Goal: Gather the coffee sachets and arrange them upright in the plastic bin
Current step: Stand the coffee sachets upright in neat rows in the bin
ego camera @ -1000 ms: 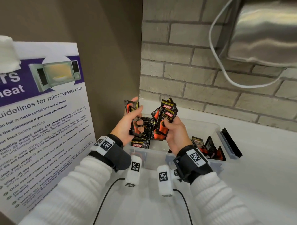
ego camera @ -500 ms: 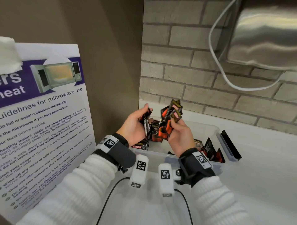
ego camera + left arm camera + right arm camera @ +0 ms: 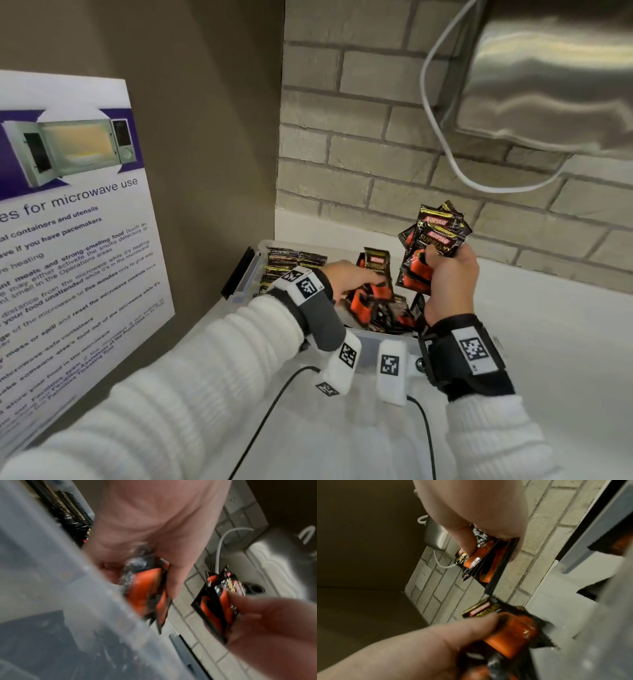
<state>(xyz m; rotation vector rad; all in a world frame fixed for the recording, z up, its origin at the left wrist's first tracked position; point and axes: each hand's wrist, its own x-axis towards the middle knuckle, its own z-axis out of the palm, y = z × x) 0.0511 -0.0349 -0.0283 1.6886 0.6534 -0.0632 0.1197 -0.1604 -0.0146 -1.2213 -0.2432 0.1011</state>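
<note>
A clear plastic bin (image 3: 368, 349) stands on the white counter. A row of black-and-gold coffee sachets (image 3: 294, 262) stands upright at its back left, and loose sachets (image 3: 383, 313) lie in the middle. My left hand (image 3: 371, 282) reaches low into the bin and pinches a sachet or two (image 3: 376, 265), seen blurred as sachets (image 3: 145, 588) in the left wrist view. My right hand (image 3: 442, 274) stays above the bin's right side, gripping a fanned bundle of sachets (image 3: 433, 234); the right wrist view shows this bundle (image 3: 488, 561) edge-on.
A microwave-guidelines poster (image 3: 68, 240) leans on the brown wall at left. Brick wall behind the bin. A steel appliance (image 3: 548, 85) with a white cable (image 3: 445, 154) hangs at top right. The bin's black latch (image 3: 236, 277) sticks out leftward. White counter (image 3: 548, 325) extends right.
The hands, close together above the bin, have parted. My left hand has dropped into the bin with its sachets; my right hand has moved right, still holding the bundle.
</note>
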